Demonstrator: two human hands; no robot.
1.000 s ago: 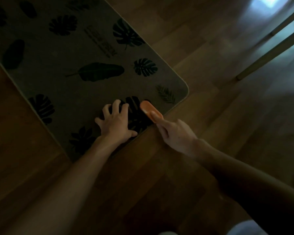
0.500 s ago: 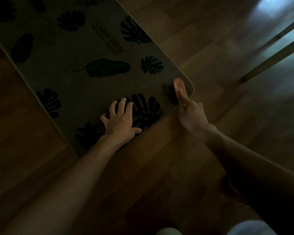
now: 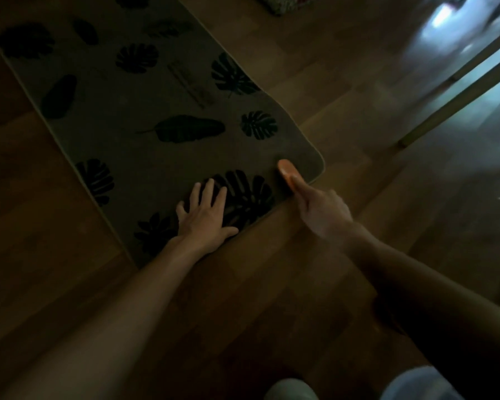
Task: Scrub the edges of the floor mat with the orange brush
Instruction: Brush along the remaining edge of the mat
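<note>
A grey-green floor mat (image 3: pixel 145 157) with dark leaf prints lies slanted on the wooden floor. My left hand (image 3: pixel 204 216) rests flat on the mat's near edge, fingers spread over a large leaf print. My right hand (image 3: pixel 324 210) grips the orange brush (image 3: pixel 288 172), index finger stretched along its back. The brush lies on the mat just inside the near right corner, close to the rounded edge. The room is dim and my right hand is blurred.
Two pale wooden furniture legs (image 3: pixel 456 90) slant across the upper right, beside a bright glare on the floor. A patterned object (image 3: pixel 274 4) peeks in at the top edge. My knees (image 3: pixel 358 385) show at the bottom.
My right hand swept the brush from the mat's near edge out to its right corner, then slightly back inward. My left hand stayed pressed on the mat.
</note>
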